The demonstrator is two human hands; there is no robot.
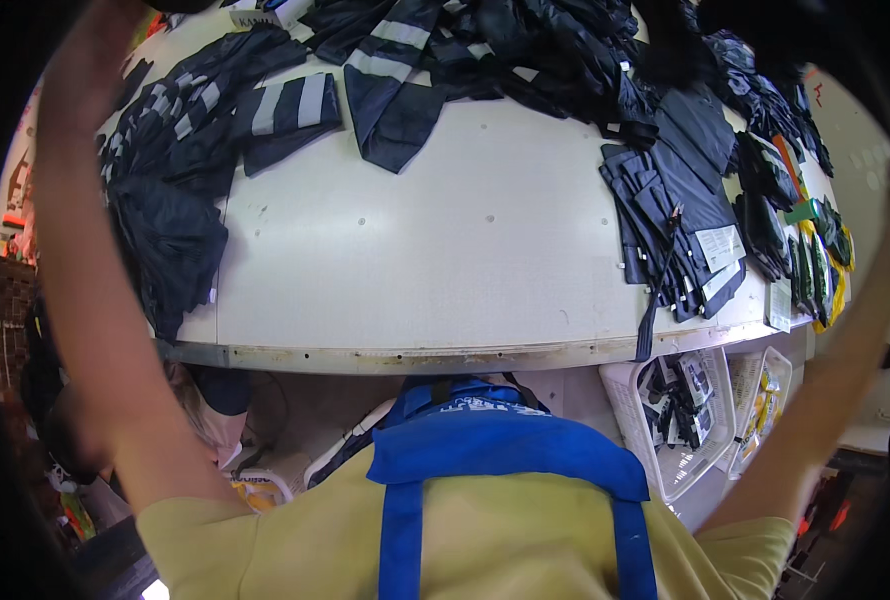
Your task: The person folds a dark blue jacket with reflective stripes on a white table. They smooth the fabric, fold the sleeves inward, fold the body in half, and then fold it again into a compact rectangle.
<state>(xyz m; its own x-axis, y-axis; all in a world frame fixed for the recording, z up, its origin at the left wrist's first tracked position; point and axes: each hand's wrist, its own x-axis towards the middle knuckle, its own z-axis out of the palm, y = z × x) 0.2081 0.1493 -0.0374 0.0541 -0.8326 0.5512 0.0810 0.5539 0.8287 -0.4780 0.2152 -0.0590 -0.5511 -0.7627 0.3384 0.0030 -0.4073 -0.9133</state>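
Dark striped garments (290, 105) in loose heaps along the left and far sides of the white table (415, 260). At far left, a blurred left hand (95, 50) atop a raised arm (100, 300); at right, only a raised right forearm (837, 370), running into the dark rim. Cannot tell the grip of either: fingers cut off at far left, right hand out of sight. Judging by arms so high and wide, best to move slowly, keep elbows clear of the heaps and of the folded dark bundle (655, 230) at right, and lower both hands over the white middle rather than across cloth. For handling the garments, probably wise to lift by a fold, spread flat and match stripe to stripe, first tucking in the strap (648, 328) hanging over the near edge at right, to avoid a snag. Hard to make out: dark shapes (675, 50) at far right, perhaps cloth, perhaps something close to the lens; any contact between left arm and left heap; separate pieces within the far heap; small dark items in the white basket (625, 405) below the near edge.
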